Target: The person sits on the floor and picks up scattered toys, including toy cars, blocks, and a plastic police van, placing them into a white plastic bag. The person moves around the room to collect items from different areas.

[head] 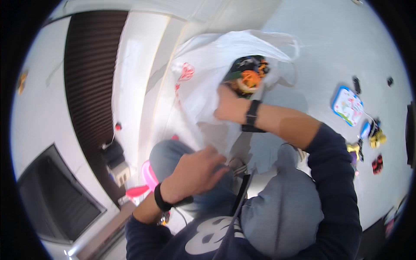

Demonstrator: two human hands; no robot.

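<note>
A large white plastic bag [201, 94] with red printing lies before me. Its mouth gapes, and one handle loop stands out at the far right. Inside it, dark, green and orange things [250, 76] show, blurred and probably toys. My right hand [230, 104] is at the near edge of the bag's mouth, beside those things. Its fingertips are hidden, so whether it grips the plastic is unclear. Over my bent knee hangs my left hand [200, 170], thumb and fingers apart, with nothing seen in it. A black band circles each wrist.
To the right on the pale floor lie a blue-rimmed drawing board [347, 105], a yellow toy [377, 139], a red-and-black item [377, 164] and small black pieces. A pink plastic item [149, 175] stands by my left knee. Farther left are a dark ribbed panel [94, 81] and a black screen [57, 195].
</note>
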